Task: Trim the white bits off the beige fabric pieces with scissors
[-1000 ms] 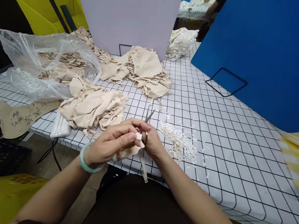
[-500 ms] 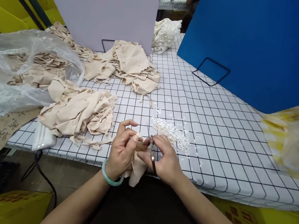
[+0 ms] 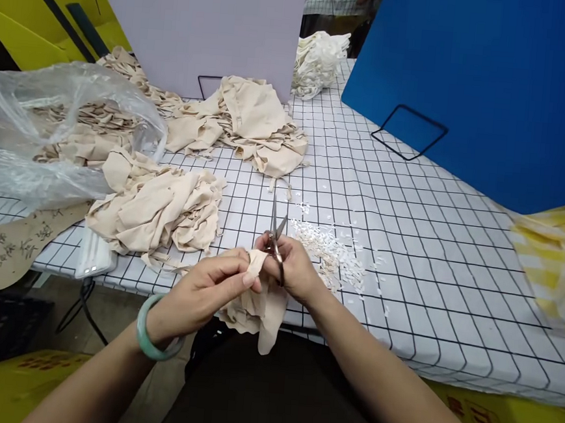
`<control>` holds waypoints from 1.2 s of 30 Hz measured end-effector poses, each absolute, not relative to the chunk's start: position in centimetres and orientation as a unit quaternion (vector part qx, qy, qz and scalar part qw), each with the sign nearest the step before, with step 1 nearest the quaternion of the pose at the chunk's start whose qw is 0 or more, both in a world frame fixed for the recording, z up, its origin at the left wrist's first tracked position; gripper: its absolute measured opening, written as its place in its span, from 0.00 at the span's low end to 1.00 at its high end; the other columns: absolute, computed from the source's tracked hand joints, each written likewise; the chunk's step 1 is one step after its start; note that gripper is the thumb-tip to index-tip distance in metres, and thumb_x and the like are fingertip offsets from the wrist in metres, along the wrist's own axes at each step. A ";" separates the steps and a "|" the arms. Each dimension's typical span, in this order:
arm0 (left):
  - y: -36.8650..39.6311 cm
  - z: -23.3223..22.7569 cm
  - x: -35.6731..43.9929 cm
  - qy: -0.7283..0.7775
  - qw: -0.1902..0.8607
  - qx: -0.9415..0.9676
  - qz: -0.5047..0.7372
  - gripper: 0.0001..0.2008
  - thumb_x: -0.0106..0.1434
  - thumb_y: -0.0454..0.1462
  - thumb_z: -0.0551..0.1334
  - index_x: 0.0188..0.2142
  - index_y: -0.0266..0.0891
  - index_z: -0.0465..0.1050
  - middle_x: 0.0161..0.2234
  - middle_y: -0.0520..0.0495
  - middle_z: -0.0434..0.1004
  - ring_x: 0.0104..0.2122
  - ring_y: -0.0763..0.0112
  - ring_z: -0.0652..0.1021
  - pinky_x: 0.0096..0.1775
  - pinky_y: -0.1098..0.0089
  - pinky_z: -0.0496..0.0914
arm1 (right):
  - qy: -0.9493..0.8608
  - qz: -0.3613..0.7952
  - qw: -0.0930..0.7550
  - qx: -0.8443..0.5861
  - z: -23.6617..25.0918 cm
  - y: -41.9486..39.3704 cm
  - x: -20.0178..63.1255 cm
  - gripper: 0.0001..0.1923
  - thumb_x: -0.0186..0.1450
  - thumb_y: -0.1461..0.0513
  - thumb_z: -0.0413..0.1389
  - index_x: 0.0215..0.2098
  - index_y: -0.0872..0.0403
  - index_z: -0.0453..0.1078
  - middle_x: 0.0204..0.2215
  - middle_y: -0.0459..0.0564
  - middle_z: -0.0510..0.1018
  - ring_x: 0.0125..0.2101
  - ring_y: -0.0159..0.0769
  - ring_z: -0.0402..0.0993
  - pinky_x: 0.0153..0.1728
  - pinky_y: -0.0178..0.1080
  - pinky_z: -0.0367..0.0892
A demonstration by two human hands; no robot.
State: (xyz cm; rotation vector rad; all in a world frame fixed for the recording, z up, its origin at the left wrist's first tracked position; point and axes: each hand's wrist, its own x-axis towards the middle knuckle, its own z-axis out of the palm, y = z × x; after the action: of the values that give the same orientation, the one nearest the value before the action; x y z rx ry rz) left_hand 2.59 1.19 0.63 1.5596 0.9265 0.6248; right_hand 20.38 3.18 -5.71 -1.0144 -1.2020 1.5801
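Between my hands hangs a beige fabric piece (image 3: 271, 318), over the table's front edge and my lap. My left hand (image 3: 213, 284), with a green bangle on its wrist, pinches a folded edge of it between thumb and fingers. In my right hand (image 3: 295, 268) is a pair of scissors (image 3: 277, 227), its blades parted and pointing away from me. The right fingers are also close against the fabric; whether they grip it too I cannot tell. Just beyond the right hand lies a scatter of small white and beige snippets (image 3: 333, 248).
Heaps of beige fabric pieces (image 3: 160, 205) lie at left, beside a clear plastic bag (image 3: 69, 123). A white power strip (image 3: 96, 255) and a marked card pattern (image 3: 10, 249) sit at the left edge. Lilac (image 3: 204, 23) and blue panels (image 3: 473, 89) stand behind on wire stands.
My left hand has moved left and lower, now pinching the fabric edge. The scissors have swung up, blades now clearly visible and apart. The view has shifted slightly.
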 end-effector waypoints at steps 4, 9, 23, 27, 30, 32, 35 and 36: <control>1.1 -0.7 4.2 0.389 0.473 0.683 0.399 0.16 0.71 0.41 0.56 0.31 0.38 0.77 0.44 0.40 0.71 0.46 0.60 0.73 0.47 0.62 0.73 | -0.456 0.689 0.423 -0.373 -6.5 1.8 18.9 0.18 0.51 0.52 0.67 0.28 0.52 0.66 0.25 0.42 0.69 0.26 0.31 0.66 0.30 0.36 0.66; 0.8 -3.2 5.2 0.432 0.486 0.604 0.460 0.17 0.73 0.42 0.53 0.30 0.38 0.72 0.39 0.41 0.70 0.39 0.63 0.74 0.35 0.65 0.72 | -0.566 0.579 0.378 -0.449 -5.9 -0.1 21.5 0.15 0.60 0.50 0.62 0.36 0.51 0.68 0.34 0.47 0.74 0.35 0.38 0.70 0.37 0.41 0.68; 0.1 -3.6 7.2 0.375 0.397 0.704 0.454 0.15 0.73 0.35 0.51 0.30 0.39 0.69 0.37 0.43 0.66 0.47 0.61 0.68 0.47 0.63 0.69 | -0.744 0.244 0.299 -0.546 -4.6 -1.9 25.1 0.25 0.57 0.44 0.64 0.18 0.52 0.62 0.17 0.46 0.70 0.24 0.35 0.64 0.34 0.43 0.59; 0.1 -3.6 7.2 0.374 0.393 0.716 0.440 0.16 0.73 0.36 0.50 0.28 0.40 0.66 0.34 0.44 0.64 0.47 0.61 0.68 0.46 0.63 0.68 | -0.745 0.244 0.294 -0.546 -4.5 -1.9 25.1 0.25 0.56 0.45 0.65 0.18 0.52 0.64 0.17 0.46 0.70 0.24 0.35 0.64 0.34 0.42 0.59; 0.0 -3.6 7.3 0.370 0.401 0.720 0.429 0.17 0.73 0.35 0.49 0.28 0.40 0.66 0.33 0.44 0.65 0.48 0.60 0.67 0.45 0.63 0.68 | -0.746 0.245 0.302 -0.540 -4.4 -1.9 25.0 0.25 0.57 0.44 0.65 0.18 0.53 0.64 0.16 0.45 0.71 0.23 0.34 0.64 0.33 0.41 0.59; -0.1 -3.8 7.3 0.364 0.405 0.719 0.431 0.16 0.73 0.35 0.49 0.29 0.40 0.68 0.34 0.43 0.65 0.48 0.60 0.67 0.44 0.63 0.68 | -0.746 0.248 0.306 -0.538 -4.4 -1.9 25.0 0.25 0.57 0.44 0.64 0.18 0.53 0.64 0.16 0.45 0.71 0.23 0.33 0.64 0.33 0.41 0.59; -0.1 -4.0 7.4 0.348 0.401 0.723 0.441 0.14 0.73 0.34 0.50 0.31 0.40 0.69 0.33 0.44 0.66 0.48 0.61 0.66 0.45 0.63 0.68 | -0.739 0.257 0.307 -0.541 -4.3 -1.9 24.9 0.26 0.59 0.44 0.63 0.18 0.53 0.65 0.16 0.45 0.71 0.24 0.33 0.64 0.34 0.41 0.59; -0.1 -4.0 7.4 0.343 0.398 0.726 0.444 0.13 0.72 0.33 0.50 0.32 0.40 0.69 0.33 0.44 0.66 0.48 0.61 0.66 0.45 0.63 0.68 | -0.738 0.259 0.307 -0.543 -4.3 -1.9 24.9 0.26 0.59 0.43 0.62 0.18 0.53 0.64 0.16 0.45 0.71 0.24 0.33 0.64 0.34 0.40 0.59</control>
State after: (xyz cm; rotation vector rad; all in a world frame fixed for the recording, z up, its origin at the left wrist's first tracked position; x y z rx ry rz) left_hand 7.41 -0.08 -4.04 1.8389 0.8688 1.1245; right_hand 24.87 -1.89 -4.30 -1.4354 -1.9505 0.6843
